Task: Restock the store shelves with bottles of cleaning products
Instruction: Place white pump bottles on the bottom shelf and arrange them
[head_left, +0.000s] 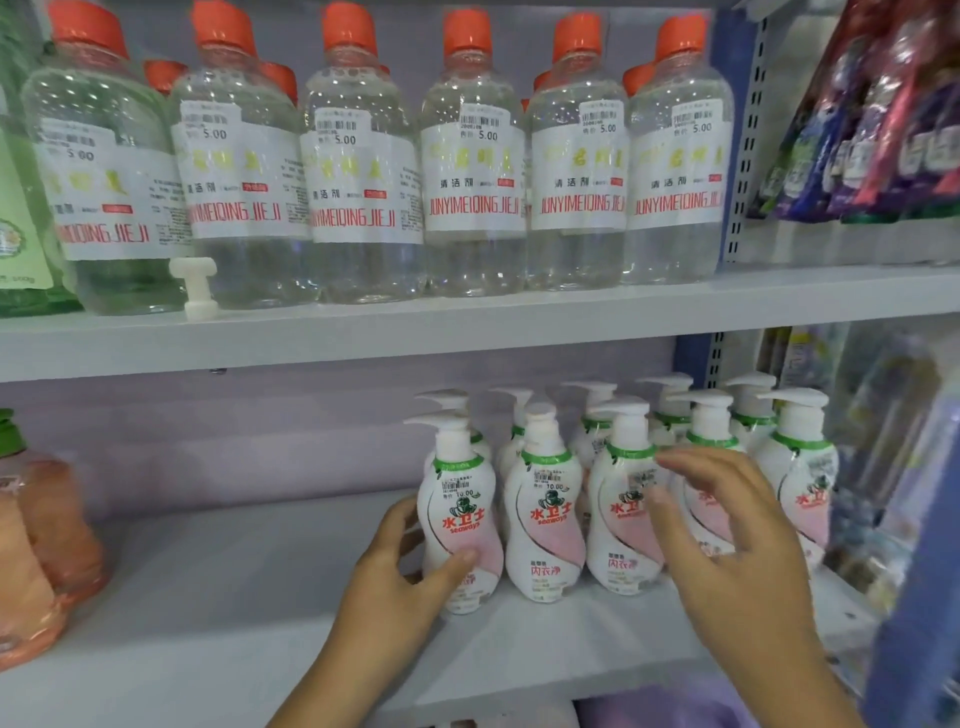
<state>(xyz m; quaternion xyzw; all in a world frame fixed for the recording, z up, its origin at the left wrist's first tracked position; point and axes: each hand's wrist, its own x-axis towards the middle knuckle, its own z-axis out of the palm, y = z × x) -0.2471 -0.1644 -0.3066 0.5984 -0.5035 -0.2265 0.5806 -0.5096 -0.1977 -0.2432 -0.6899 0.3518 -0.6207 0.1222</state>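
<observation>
Several white pump bottles with pink and red labels stand in rows on the right half of the lower shelf (218, 597). My left hand (395, 587) grips the leftmost front pump bottle (460, 499), thumb across its front and fingers behind it. My right hand (727, 530) hovers with spread, relaxed fingers in front of the pump bottles further right, partly hiding one bottle (701, 431). It holds nothing. Between the hands stand two more front bottles (545, 499).
The upper shelf (519, 322) carries a row of clear bottles (358, 171) with orange caps. Orange bottles (36, 545) stand at the lower shelf's left end. Green bottles (21, 244) are at upper left, packaged goods (883, 119) on the right unit.
</observation>
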